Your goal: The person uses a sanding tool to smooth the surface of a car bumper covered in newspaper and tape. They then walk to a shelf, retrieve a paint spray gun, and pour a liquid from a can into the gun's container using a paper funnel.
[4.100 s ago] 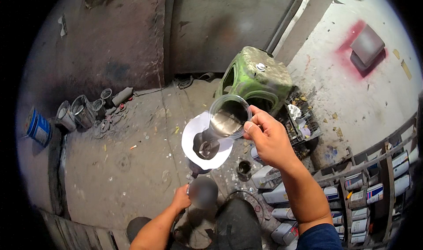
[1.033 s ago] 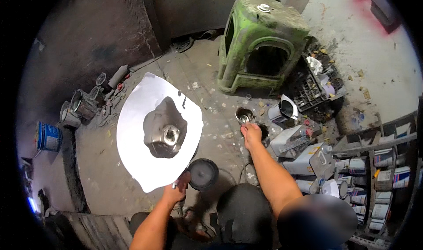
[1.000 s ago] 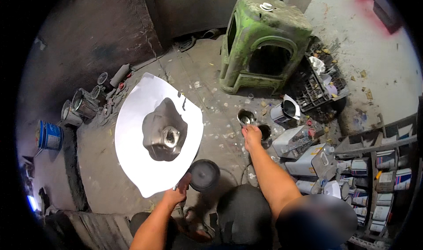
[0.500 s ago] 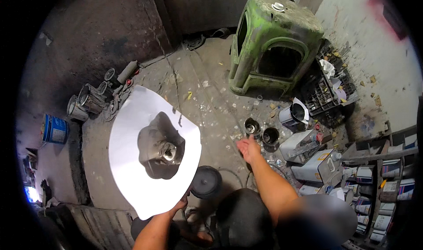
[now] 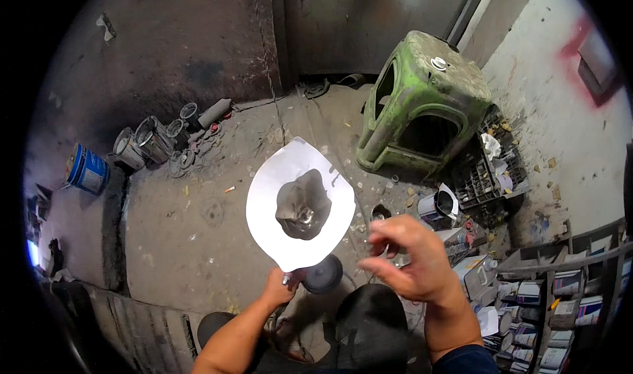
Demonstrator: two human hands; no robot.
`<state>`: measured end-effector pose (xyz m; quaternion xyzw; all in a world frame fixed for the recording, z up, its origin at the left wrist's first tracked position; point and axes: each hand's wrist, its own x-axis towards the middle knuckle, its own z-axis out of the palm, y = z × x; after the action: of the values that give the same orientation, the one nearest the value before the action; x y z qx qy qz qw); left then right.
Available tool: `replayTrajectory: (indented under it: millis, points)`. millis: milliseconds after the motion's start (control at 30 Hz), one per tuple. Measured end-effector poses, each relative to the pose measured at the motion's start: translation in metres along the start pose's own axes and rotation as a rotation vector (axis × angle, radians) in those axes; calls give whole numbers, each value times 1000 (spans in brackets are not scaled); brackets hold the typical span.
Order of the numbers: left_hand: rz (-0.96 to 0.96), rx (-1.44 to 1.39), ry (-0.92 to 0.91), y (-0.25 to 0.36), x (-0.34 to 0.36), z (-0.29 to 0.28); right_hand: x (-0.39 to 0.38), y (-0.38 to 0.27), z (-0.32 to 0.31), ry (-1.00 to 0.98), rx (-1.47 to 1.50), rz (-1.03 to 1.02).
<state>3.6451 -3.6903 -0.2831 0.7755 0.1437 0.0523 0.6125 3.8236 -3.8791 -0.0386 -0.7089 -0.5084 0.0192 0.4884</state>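
My left hand (image 5: 282, 288) is closed round the grip of what looks like a spray gun, whose small metal end (image 5: 285, 280) shows by the fingers. Above it sits a wide white paper paint strainer (image 5: 267, 206), its grey mesh (image 5: 300, 192) in the middle with shiny metal visible beneath. Most of the gun is hidden under the paper. To the right, my right hand (image 5: 415, 258) is raised, thumb and fingers curved apart, with nothing visible held. A small metal cup (image 5: 380, 212) stands on the floor beyond its fingertips, partly covered by the hand.
A dirty green plastic stool (image 5: 422, 103) stands ahead on the right, beside a dark crate (image 5: 478, 186). A white can (image 5: 432, 206) and a metal jug-like can (image 5: 476, 278) lie nearer. Shelved cans (image 5: 567, 281) line the right. Used cups (image 5: 153, 140) and a blue bucket (image 5: 89, 169) are left.
My right hand has come up and back from the floor cups, nearer the camera. The strainer appears smaller and farther right, still above my left hand. The whole view has shifted.
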Motion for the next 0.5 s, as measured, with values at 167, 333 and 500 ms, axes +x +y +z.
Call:
replayTrajectory:
  millis: [167, 333, 500]
  points:
    - [-34, 169, -14, -14, 1, -3, 16, -19, 19, -169, -329, -131]
    - [-52, 123, 23, 2, 5, -1, 25, -22, 20, -137, -374, -154]
    - [-74, 35, 39, 14, 5, -5, 36, -36, 10, -68, -301, -99]
